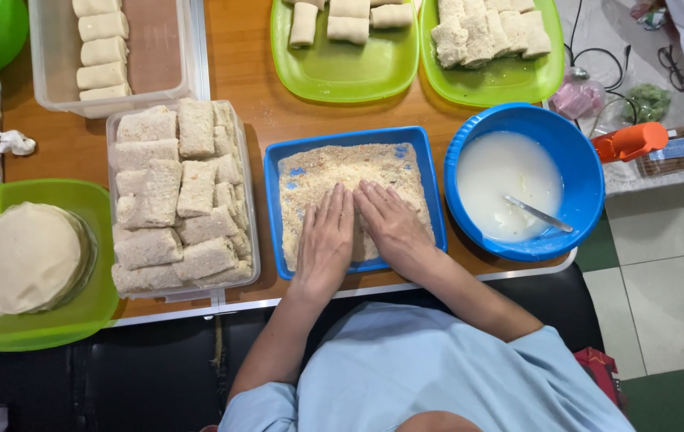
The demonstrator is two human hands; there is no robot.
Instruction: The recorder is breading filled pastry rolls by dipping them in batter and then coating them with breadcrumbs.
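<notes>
Both hands lie flat, fingers straight and together — the left hand (pixel 327 236) and right hand (pixel 390 224) press side by side on the crumbs (pixel 342 164) in the blue tray (pixel 271 208), gripping nothing visible. Bare crumbs lie open ahead of the fingertips. A box (pixel 254 232) of coated rolls (pixel 174 200) crowds the tray's left edge — a blue bowl (pixel 590 184) of batter with a spoon (pixel 538 214) crowds its right.

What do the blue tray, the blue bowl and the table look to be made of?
Blue tray: likely plastic, a uniform smooth blue. Blue bowl: likely plastic too, glossy with soft highlights. Table: wood or wood-look laminate, orange-brown with faint grain and a pale edge strip.
</notes>
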